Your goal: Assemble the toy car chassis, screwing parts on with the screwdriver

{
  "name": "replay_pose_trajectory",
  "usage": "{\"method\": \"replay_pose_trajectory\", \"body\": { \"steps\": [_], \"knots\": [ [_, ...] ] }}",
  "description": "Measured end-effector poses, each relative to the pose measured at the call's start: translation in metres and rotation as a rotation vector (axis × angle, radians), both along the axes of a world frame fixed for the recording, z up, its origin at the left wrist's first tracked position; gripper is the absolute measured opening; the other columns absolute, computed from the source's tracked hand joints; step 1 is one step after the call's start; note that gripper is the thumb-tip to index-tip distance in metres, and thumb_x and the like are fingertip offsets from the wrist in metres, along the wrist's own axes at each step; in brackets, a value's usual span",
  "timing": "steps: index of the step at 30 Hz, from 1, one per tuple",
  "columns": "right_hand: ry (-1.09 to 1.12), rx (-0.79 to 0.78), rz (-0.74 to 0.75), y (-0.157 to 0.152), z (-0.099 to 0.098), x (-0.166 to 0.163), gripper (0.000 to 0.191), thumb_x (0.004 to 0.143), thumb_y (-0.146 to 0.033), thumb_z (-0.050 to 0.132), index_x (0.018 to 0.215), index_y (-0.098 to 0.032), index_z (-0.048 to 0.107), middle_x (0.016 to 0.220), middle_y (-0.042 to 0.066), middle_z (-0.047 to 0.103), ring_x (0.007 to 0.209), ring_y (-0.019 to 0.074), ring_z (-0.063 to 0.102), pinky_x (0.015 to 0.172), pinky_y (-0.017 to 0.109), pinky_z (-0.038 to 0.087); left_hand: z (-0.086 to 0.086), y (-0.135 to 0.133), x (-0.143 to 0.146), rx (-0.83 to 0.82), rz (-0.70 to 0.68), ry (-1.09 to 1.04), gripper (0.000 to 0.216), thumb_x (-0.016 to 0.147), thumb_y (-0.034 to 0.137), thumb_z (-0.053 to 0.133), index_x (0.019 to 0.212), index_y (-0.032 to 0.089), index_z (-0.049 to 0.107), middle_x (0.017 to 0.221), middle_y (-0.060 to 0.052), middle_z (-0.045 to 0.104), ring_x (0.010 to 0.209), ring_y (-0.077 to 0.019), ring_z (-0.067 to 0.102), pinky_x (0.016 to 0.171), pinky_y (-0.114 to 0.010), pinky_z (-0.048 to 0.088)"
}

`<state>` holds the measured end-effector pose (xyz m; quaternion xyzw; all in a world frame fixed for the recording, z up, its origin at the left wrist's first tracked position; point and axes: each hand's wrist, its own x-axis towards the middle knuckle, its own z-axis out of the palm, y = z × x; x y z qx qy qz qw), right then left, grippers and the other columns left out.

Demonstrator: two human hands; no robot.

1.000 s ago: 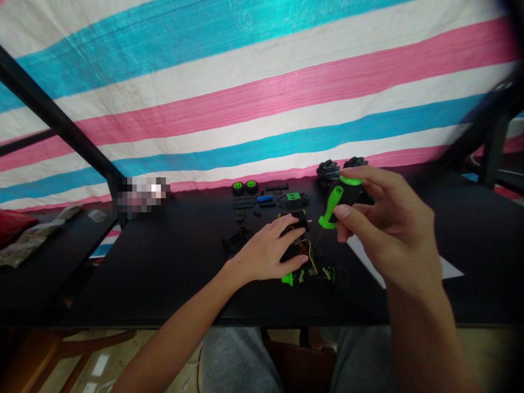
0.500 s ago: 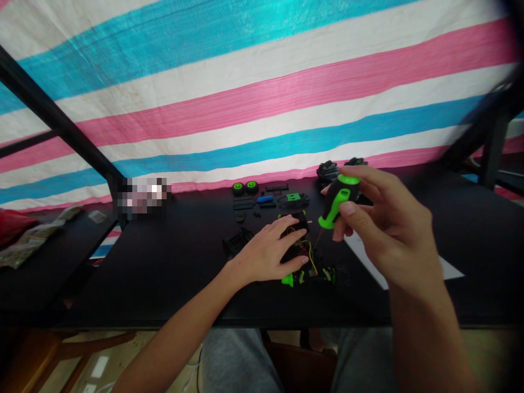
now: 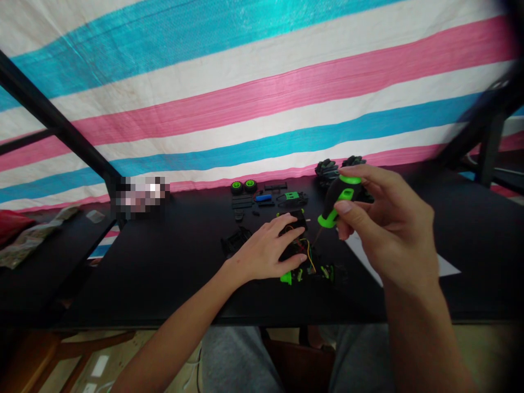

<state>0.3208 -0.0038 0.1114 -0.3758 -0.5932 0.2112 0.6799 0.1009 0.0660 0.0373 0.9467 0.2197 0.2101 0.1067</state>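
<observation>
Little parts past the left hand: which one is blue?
The slim blue piece beyond the left hand, just left of the green-and-black piece; the others look black or green-and-black.

The back is spanned by a sheet [image 3: 262, 95] striped in blue, white and pink, flanked by a slanting black post [image 3: 57, 124] on the left and a dark upright [image 3: 490, 147] on the right. On the left-hand tabletop [image 3: 41, 289], a red item [image 3: 14, 224] is seen beside a plastic bag [image 3: 24, 251] (its contents cannot be made out), with a small translucent piece [image 3: 95, 216] nearby. Below, brown wooden furniture [image 3: 33, 349] is partly shown.
</observation>
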Motion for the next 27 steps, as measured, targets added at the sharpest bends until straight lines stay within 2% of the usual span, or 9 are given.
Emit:
{"method": "replay_pose_trajectory", "body": {
  "steps": [7,10,15,21,27],
  "knots": [
    [-0.077,-0.009,0.046,0.001,-0.003,0.009,0.039,0.108,-0.028,0.073,0.145,-0.041,0.075,0.139,0.004,0.073,0.054,0.0054,0.066,0.047,0.024,0.058,0.001,0.004,-0.002,0.006,-0.028,0.002,0.064,0.111,0.057,0.063,0.16,0.016,0.059,0.17,-0.025,0.054,0.166,-0.0382,0.048,0.132,-0.06,0.049],
    [-0.05,-0.023,0.062,0.001,-0.005,0.009,0.04,0.105,-0.029,0.077,0.144,-0.039,0.075,0.133,0.005,0.074,0.057,0.0071,0.066,0.049,0.025,0.06,0.002,0.004,-0.003,0.0,-0.038,0.005,0.068,0.11,0.058,0.065,0.161,0.014,0.057,0.17,-0.026,0.054,0.167,-0.039,0.047,0.133,-0.06,0.047],
    [-0.001,0.001,0.016,0.001,-0.003,0.003,0.043,0.096,-0.022,0.086,0.136,-0.036,0.079,0.131,0.004,0.072,0.057,0.0063,0.062,0.044,0.024,0.055,0.003,0.003,-0.003,-0.031,-0.028,0.018,0.071,0.109,0.059,0.066,0.165,0.017,0.053,0.173,-0.025,0.051,0.168,-0.0396,0.044,0.134,-0.062,0.046],
    [-0.015,0.005,-0.003,0.0,-0.003,0.002,0.04,0.099,-0.022,0.082,0.137,-0.037,0.079,0.134,0.004,0.073,0.054,0.0057,0.061,0.041,0.024,0.052,0.0,0.007,-0.003,-0.025,-0.024,-0.012,0.074,0.109,0.06,0.066,0.165,0.014,0.053,0.171,-0.027,0.052,0.169,-0.042,0.041,0.136,-0.063,0.044],
    [-0.053,0.003,-0.004,0.002,-0.005,0.008,0.039,0.105,-0.03,0.077,0.143,-0.037,0.077,0.128,0.007,0.076,0.057,0.0099,0.066,0.041,0.026,0.053,-0.004,0.01,-0.006,-0.031,0.025,-0.006,0.09,0.105,0.072,0.067,0.171,0.016,0.044,0.175,-0.03,0.045,0.17,-0.0427,0.04,0.135,-0.064,0.044]
  ]
}}
